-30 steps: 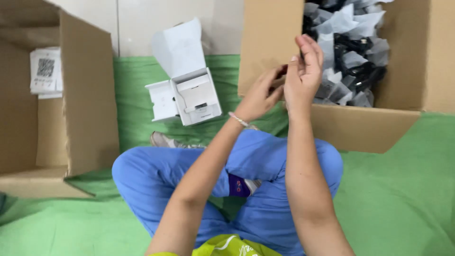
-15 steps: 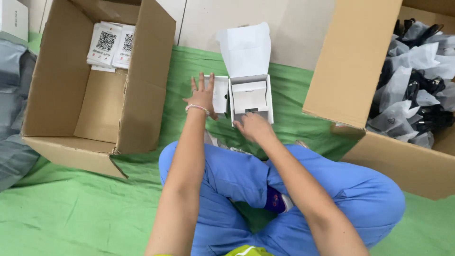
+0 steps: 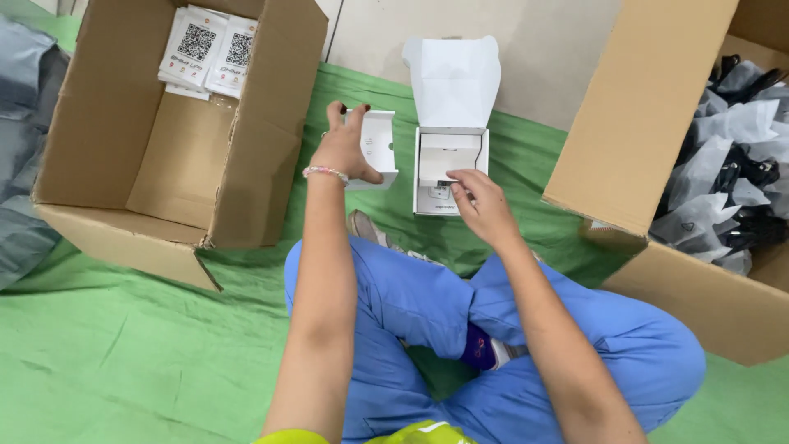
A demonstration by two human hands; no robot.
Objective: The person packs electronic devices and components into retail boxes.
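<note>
My left hand (image 3: pixel 347 148) grips a small white tray-like box part (image 3: pixel 377 150) and holds it upright just above the green mat. To its right stands an open white box (image 3: pixel 448 156) with its lid flap raised. My right hand (image 3: pixel 479 200) rests on that box's lower front edge, fingertips on a small dark item inside it. I sit cross-legged in blue trousers just behind the box.
A large open cardboard box (image 3: pixel 177 177) lies on its side at the left, with white printed packets (image 3: pixel 207 49) at its back. Another cardboard box (image 3: pixel 649 123) at the right holds several grey bagged items (image 3: pixel 735 164). A green mat (image 3: pixel 107 353) covers the floor.
Both hands came away from the right cardboard box to the white box. The left hand has since lifted the white tray part off the mat; the right hand settled on the box's front.
</note>
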